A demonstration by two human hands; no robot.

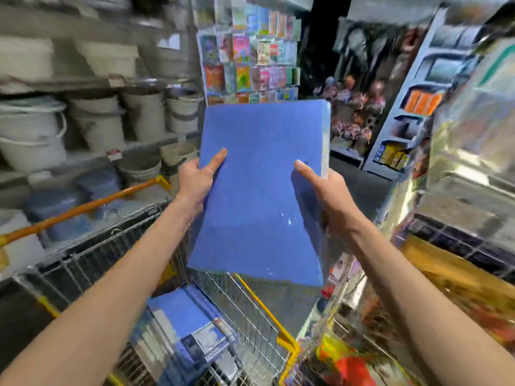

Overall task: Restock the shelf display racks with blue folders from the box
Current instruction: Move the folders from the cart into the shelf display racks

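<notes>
Head view, motion-blurred at the edges. A thick stack of blue folders [262, 190] is held in mid-air at the centre of the frame, its broad face turned up towards the camera and its far edge raised. The left hand [195, 176] grips the stack's left edge and the right hand [326, 190] grips its right edge. On each side the thumb [218, 160] lies flat on the upper face, while the remaining fingers pass out of sight beneath, so that the stack is clamped between thumb and fingers.

Directly below the stack stands a wire cart [245, 324] with yellow trim. A second pile of blue folders [181, 310] lies inside it, at lower left; whether it sits in a box cannot be told. An orange bar [83, 207] crosses the left side.

Shelves at left carry pale buckets [30, 135]. A rack of coloured cards [250, 51] stands behind the stack. At right, a pale blue display rack [418, 107] holds orange and yellow items.
</notes>
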